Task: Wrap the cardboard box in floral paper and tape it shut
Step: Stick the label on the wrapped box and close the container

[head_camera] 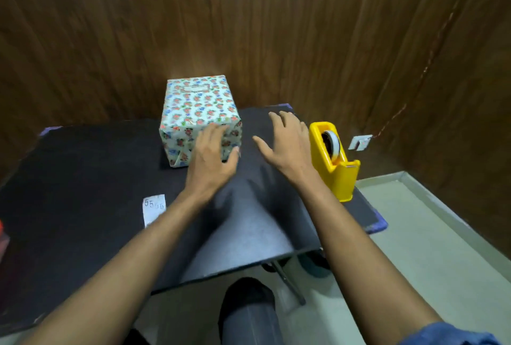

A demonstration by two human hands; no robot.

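Note:
A box wrapped in white floral paper (196, 112) stands upright near the far edge of the black table (83, 178). A strip of tape shows on its top face. My left hand (213, 156) lies flat against the box's near right side, fingers straight, thumb at the lower right corner. My right hand (284, 142) hovers open over the table to the right of the box, fingers spread, holding nothing. A yellow tape dispenser (334, 159) with a white roll stands just right of that hand.
A small white paper slip with digits (153, 206) lies on the table near my left forearm. Wood-panelled walls close in behind and to the right. A wall socket (359, 142) sits low on the right wall. The table's right edge is just past the dispenser.

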